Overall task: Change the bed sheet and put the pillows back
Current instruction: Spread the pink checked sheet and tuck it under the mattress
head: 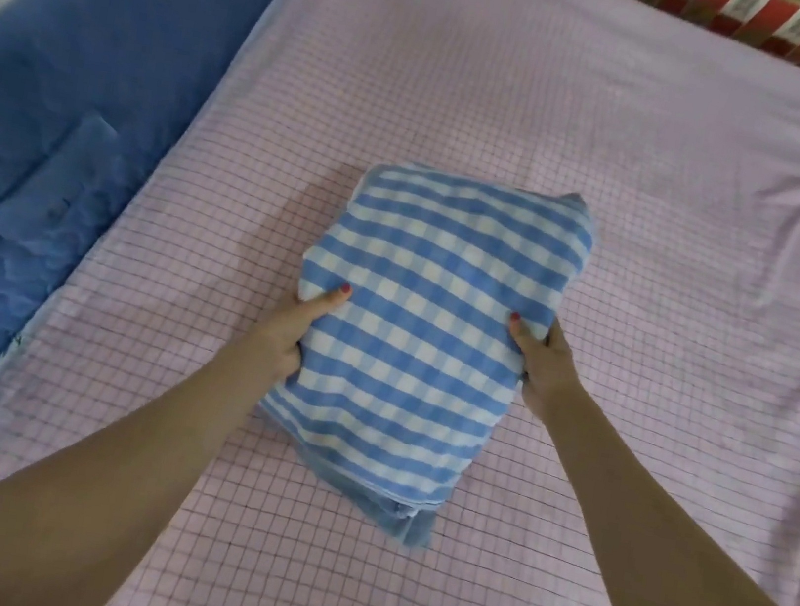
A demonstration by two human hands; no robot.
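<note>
A folded blue-and-white checked sheet (424, 337) lies in the middle of the bed, on the pink grid-patterned sheet (418, 98) that covers the mattress. My left hand (298, 326) grips the folded sheet's left edge, thumb on top and fingers underneath. My right hand (541, 365) grips its right edge the same way. The pink sheet is wrinkled at the right. No pillow is in view.
A blue quilted cover (49, 136) runs along the bed's left side. A red-and-white patterned cloth (771, 26) lies past the far right corner of the bed.
</note>
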